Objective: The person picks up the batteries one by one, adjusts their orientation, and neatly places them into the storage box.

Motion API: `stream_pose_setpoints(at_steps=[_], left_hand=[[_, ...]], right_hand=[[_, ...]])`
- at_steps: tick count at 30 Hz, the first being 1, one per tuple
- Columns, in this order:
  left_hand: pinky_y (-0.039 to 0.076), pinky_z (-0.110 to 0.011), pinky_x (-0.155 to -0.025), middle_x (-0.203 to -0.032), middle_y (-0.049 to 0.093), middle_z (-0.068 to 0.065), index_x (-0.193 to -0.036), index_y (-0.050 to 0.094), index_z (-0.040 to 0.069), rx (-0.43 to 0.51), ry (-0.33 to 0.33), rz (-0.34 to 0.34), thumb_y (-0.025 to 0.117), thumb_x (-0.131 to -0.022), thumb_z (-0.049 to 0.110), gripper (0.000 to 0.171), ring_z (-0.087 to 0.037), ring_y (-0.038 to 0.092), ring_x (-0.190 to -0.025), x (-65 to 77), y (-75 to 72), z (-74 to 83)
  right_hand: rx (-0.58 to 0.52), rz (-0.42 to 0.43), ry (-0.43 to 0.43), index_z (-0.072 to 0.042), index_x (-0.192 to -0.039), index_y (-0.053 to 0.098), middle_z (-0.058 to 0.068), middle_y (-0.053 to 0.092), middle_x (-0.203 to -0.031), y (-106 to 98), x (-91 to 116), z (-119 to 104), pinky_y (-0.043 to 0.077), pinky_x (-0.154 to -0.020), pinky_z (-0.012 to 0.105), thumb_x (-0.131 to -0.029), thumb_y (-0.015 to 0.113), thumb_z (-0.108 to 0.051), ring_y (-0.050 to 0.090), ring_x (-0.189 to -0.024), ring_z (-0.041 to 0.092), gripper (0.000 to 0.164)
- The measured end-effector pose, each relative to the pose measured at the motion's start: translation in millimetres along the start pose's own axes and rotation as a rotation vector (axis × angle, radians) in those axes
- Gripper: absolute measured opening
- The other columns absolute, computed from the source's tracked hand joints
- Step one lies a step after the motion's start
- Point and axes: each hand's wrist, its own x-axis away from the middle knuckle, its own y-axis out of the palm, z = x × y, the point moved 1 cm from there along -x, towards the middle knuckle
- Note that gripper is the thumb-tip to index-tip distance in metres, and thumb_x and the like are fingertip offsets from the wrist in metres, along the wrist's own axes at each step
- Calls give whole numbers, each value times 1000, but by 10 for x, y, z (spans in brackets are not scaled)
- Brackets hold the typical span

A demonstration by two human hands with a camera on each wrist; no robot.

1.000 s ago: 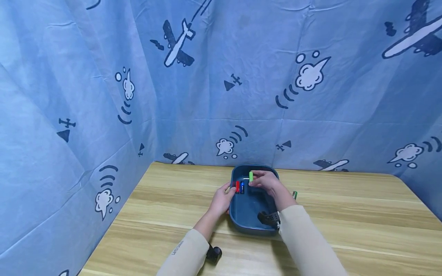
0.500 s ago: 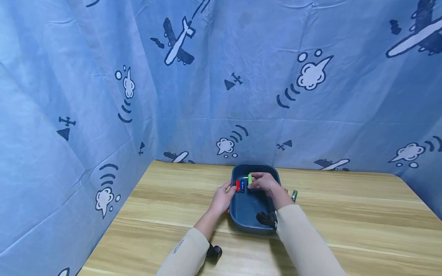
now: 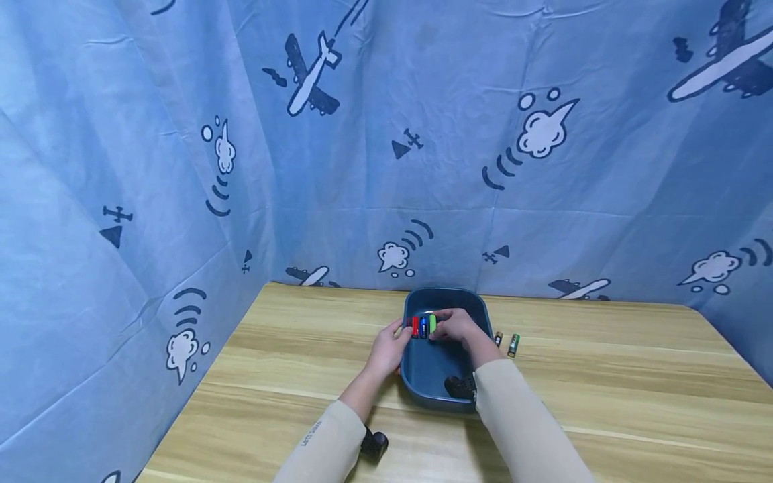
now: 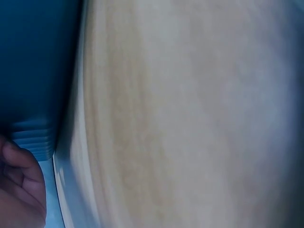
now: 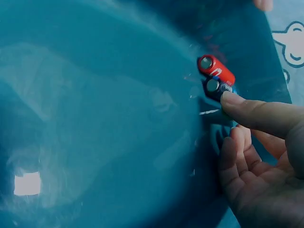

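Note:
In the head view a dark blue plastic bin (image 3: 438, 376) stands on the table. My left hand (image 3: 388, 349) grips its left wall, thumb over the rim; the left wrist view shows part of that hand (image 4: 21, 183) against the bin's outer side. Inside the bin, a red battery (image 3: 415, 327) and a blue battery (image 3: 424, 327) lie side by side. With thumb and fingers, my right hand (image 3: 455, 327) pinches a light green battery (image 3: 433, 323) just right of the blue one. In the right wrist view the right thumb (image 5: 261, 114) mostly hides the green battery.
Two more batteries lie on the wooden table (image 3: 604, 376) right of the bin: a green one (image 3: 514, 345) and a dark one with a brown end (image 3: 498, 339). A blue curtain (image 3: 447, 168) printed with planes hangs behind the table.
My right hand has moved left and down with the light green battery, bringing it beside the blue one. The batteries outside the bin are now more visible. My left hand stays put.

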Motion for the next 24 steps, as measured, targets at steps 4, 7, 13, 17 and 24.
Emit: stream_pose_setpoints(at_steps=[4, 7, 13, 17, 24], left_hand=[[52, -28, -56, -133, 49, -15, -138, 47, 16, 4, -16, -6, 49, -96, 35, 46, -21, 61, -61, 1, 5, -6], [54, -29, -63, -134, 48, -15, -138, 47, 15, -3, -12, -4, 48, -96, 36, 47, -22, 62, -69, 7, 8, -7], [54, -37, -70, -133, 49, -15, -138, 47, 15, -11, -15, -2, 48, -96, 38, 48, -25, 62, -69, 11, 15, -4], [52, -29, -53, -127, 52, -16, -138, 47, 15, -2, -14, -2, 49, -96, 37, 47, -18, 57, -53, 7, 17, -10], [43, -22, -39, -119, 56, -16, -138, 47, 16, 18, -16, -9, 49, -96, 36, 46, -14, 49, -39, -2, 14, -11]], right_hand=[[32, 14, 11, -4, -126, 55, 17, 55, -110, 17, -43, 32, 49, -83, 40, -78, 72, -2, 55, -89, 28, 51], [52, 16, 14, -4, -127, 55, 18, 55, -112, 29, -47, 33, 48, -84, 43, -78, 72, -2, 55, -91, 29, 52], [112, 19, -2, -1, -128, 54, 20, 56, -112, 49, -30, 17, 49, -82, 43, -78, 72, -3, 56, -88, 29, 53], [145, 18, -22, -1, -128, 53, 20, 56, -111, 58, -25, 4, 50, -80, 42, -78, 72, -3, 55, -87, 29, 53], [173, 12, -40, -1, -128, 54, 16, 57, -103, 66, -24, -8, 45, -80, 39, -76, 73, -4, 52, -89, 28, 56]])
